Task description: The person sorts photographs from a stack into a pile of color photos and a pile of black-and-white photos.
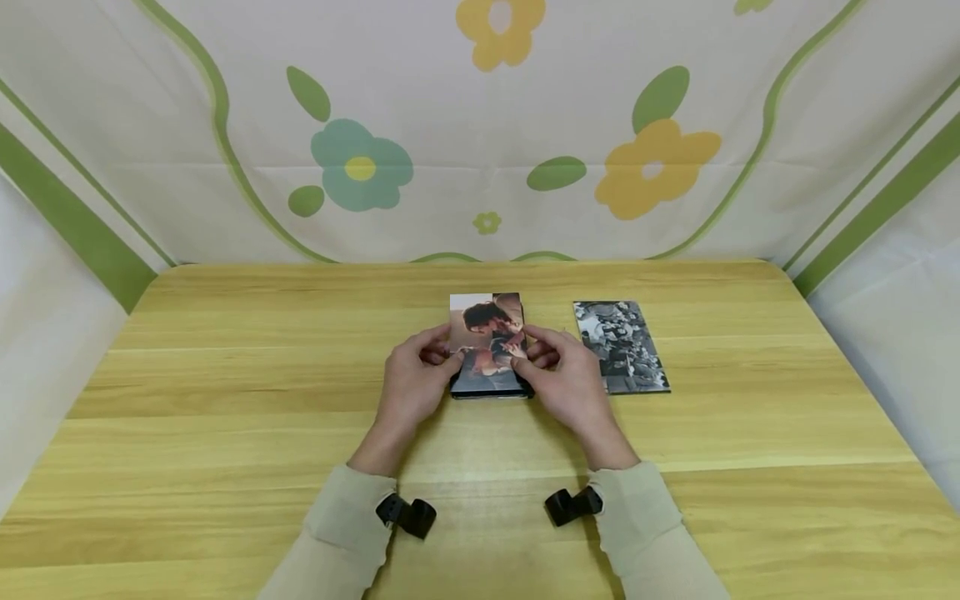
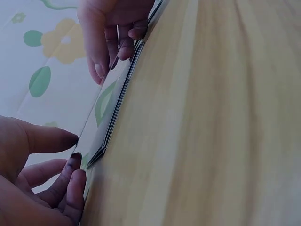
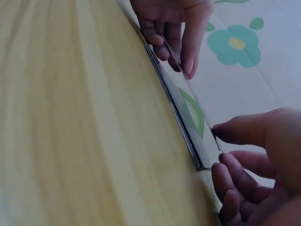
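Between both hands in the head view is a colour picture card (image 1: 487, 367) showing a figure with dark hair. My left hand (image 1: 416, 379) pinches its left edge, thumb on top and fingers at the side. On the right edge, my right hand (image 1: 570, 379) pinches it the same way. Both wrist views show the card raised at a slant, with a gap over a thin stack of dark-edged cards (image 2: 117, 115) lying on the table. A black-and-white crowd picture card (image 1: 626, 346) lies just right of my right hand, partly covered by it.
The wood-grain table (image 1: 225, 417) reaches back to a white cloth (image 1: 450, 125) printed with flowers and green lines. Black wrist cameras (image 1: 408, 515) sit on both sleeves, near the table's front.
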### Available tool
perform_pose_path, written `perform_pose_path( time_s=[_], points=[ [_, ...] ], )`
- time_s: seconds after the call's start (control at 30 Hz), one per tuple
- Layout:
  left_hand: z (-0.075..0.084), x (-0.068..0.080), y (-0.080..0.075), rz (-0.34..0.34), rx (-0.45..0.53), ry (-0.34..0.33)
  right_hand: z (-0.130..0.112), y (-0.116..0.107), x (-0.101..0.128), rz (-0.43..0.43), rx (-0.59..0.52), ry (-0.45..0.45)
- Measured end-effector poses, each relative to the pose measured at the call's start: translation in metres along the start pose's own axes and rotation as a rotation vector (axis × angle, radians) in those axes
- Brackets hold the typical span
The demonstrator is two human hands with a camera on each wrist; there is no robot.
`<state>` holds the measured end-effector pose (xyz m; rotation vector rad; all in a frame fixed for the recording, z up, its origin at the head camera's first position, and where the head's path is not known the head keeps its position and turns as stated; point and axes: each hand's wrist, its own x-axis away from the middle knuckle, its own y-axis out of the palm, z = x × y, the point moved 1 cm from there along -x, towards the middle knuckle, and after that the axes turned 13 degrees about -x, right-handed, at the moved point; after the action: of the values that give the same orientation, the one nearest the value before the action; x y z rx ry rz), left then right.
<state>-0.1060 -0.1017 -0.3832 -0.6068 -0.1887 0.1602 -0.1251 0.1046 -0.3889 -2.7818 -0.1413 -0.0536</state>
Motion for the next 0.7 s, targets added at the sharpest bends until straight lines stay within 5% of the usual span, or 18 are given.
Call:
perform_pose_path(
  time_s=[0.7],
  points=[
    [0.011,0.003,-0.020,-0.036,0.154,-0.072,-0.016,-0.003,0.004,0.023,-0.105,-0.024]
  ],
)
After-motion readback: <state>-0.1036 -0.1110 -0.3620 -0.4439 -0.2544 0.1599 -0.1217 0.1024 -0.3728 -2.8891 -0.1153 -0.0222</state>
